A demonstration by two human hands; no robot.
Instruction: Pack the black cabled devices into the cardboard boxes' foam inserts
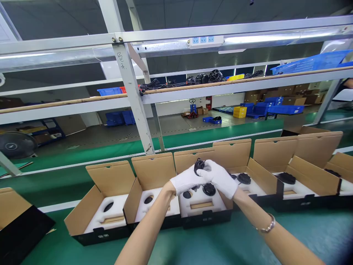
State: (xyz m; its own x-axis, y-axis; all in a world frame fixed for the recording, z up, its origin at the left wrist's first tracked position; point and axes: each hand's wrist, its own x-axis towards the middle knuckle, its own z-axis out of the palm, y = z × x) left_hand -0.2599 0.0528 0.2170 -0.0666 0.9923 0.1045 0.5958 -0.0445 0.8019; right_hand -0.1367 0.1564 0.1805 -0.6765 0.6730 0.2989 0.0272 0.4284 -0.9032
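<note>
In white gloves, my left hand (189,180) and my right hand (222,178) meet above an open cardboard box. Between them is a bundled black cable (199,166), with the fingers of both hands closed round it; some of it is hidden by the gloves. Just below lies the white foam insert (187,210) of the box (205,219). A black round knobbed part (209,189) sits in this insert, beside a dark round hole (187,194). A rectangular cutout shows bare cardboard near the front.
Open boxes with foam inserts stand in a row on both sides, including one at the left (100,235) and one at the right (300,204). A metal upright (135,88) rises behind them. The shelf (234,82) above carries cables, black parts and blue bins.
</note>
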